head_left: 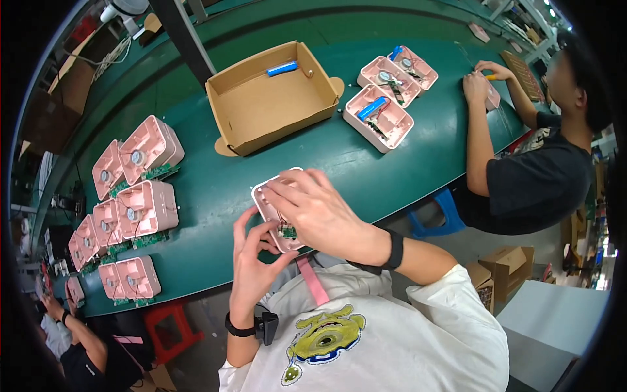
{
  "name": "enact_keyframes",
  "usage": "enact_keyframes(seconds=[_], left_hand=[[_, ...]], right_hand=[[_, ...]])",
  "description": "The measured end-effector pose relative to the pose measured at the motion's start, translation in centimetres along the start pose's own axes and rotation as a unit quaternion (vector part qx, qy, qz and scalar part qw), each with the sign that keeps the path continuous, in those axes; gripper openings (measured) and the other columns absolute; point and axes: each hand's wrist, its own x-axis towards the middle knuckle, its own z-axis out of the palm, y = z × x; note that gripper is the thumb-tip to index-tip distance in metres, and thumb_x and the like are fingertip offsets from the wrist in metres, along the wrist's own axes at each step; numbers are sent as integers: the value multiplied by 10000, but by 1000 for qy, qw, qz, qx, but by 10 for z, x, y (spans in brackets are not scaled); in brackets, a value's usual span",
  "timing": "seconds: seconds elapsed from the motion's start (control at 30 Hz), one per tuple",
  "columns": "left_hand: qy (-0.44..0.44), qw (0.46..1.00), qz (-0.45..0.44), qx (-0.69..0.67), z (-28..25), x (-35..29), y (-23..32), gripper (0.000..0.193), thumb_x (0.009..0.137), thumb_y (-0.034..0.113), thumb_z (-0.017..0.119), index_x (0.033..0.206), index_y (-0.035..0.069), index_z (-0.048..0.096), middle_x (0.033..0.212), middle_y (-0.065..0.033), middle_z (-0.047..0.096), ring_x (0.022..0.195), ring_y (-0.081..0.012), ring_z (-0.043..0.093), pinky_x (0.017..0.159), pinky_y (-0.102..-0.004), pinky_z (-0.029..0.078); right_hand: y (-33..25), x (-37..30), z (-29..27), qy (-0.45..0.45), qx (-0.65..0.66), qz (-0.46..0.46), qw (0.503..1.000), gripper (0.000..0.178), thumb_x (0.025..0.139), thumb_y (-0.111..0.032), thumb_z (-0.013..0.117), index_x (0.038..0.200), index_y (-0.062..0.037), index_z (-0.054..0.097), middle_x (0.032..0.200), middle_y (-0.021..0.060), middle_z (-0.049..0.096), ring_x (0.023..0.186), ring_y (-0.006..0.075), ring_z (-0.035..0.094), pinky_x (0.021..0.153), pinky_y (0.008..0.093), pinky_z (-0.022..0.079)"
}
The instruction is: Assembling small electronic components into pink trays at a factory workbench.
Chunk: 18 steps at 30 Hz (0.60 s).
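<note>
A pink plastic housing [266,208] with a pale rim is in front of me at the table's near edge, tilted. My left hand [253,251] grips its near left side, thumb and fingers curved round the wall. Over the open housing reaches my right hand [317,206], its fingers bent down inside at the far end. What those fingertips pinch or press is hidden beneath them. Between my hands a small green circuit board [287,231] with thin wires shows inside the housing.
A cardboard box [268,108] holding a blue cylindrical battery [282,68] stands beyond my hands. Several pink housings with speakers and boards [149,206] stand left; three more [379,117] lie right. A co-worker [535,157] sits at right, another [85,333] at lower left.
</note>
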Motion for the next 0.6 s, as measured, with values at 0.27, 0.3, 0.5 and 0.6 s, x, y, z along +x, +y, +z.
enact_keyframes(seconds=[0.27,0.3,0.5,0.6], left_hand=[[-45,965,-24,-258,56,21,7,733,819,-124,758,1489,4,486,1574,-170,390,1102,-241,702,948,-336,615],[-53,975,-3,-217,55,23,9,669,833,-139,727,1454,0,522,1561,-174,415,1125,-245,697,945,-336,611],[46,996,75,7,-5,-1,3,322,902,-102,677,1213,-22,692,1246,-157,663,1058,-251,709,899,-335,589],[212,963,79,144,-63,-37,3,177,944,-82,650,1098,-37,723,990,-118,732,946,-209,703,857,-313,553]], right_hand=[[14,-61,-25,23,-149,214,965,859,844,-364,838,1573,-120,454,1572,213,462,1538,495,275,1166,768,208],[28,-65,-27,19,-180,199,963,887,840,-360,844,1587,-118,431,1583,203,456,1542,498,265,1163,777,197],[74,-54,-43,21,-244,160,956,932,823,-306,860,1612,-121,400,1615,184,434,1542,505,265,1189,757,174],[93,-44,-41,36,-188,147,970,887,825,-227,850,1599,-115,433,1603,190,452,1536,499,281,1229,674,211]])
